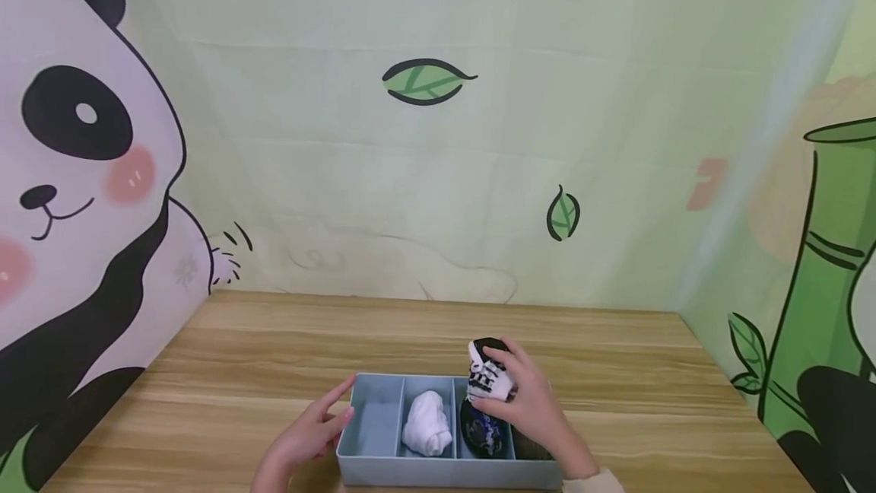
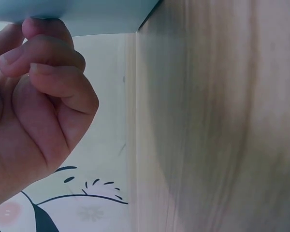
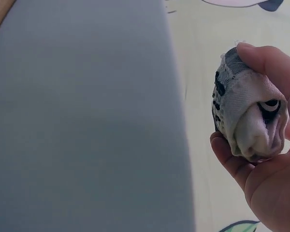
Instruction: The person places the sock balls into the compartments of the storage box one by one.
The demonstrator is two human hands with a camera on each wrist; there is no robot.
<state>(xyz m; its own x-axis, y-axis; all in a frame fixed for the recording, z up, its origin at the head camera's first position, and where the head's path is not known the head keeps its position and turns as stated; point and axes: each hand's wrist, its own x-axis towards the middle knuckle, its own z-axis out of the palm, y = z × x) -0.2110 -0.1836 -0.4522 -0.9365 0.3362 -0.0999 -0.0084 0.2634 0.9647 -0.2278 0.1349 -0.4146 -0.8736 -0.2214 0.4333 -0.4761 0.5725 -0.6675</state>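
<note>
My right hand (image 1: 537,402) grips a rolled black-and-white sock (image 1: 489,377) between thumb and fingers, above the third compartment of a blue-grey divided box (image 1: 445,473). In the right wrist view, the sock (image 3: 249,106) shows its white folded side with dark patches. Against the box's left end rests my left hand (image 1: 304,436), index finger stretched to the far corner, thumb at the rim. The left wrist view shows its other fingers (image 2: 63,79) bent. A white rolled sock (image 1: 427,426) lies in the second compartment. Below the held sock sits a dark patterned bundle (image 1: 482,432).
A dark brownish item (image 1: 530,447) in the rightmost compartment is partly hidden by my right hand. The leftmost compartment (image 1: 375,424) shows its bare floor. The box stands near the front of a wooden table (image 1: 287,356), with a printed panda backdrop (image 1: 308,173) behind.
</note>
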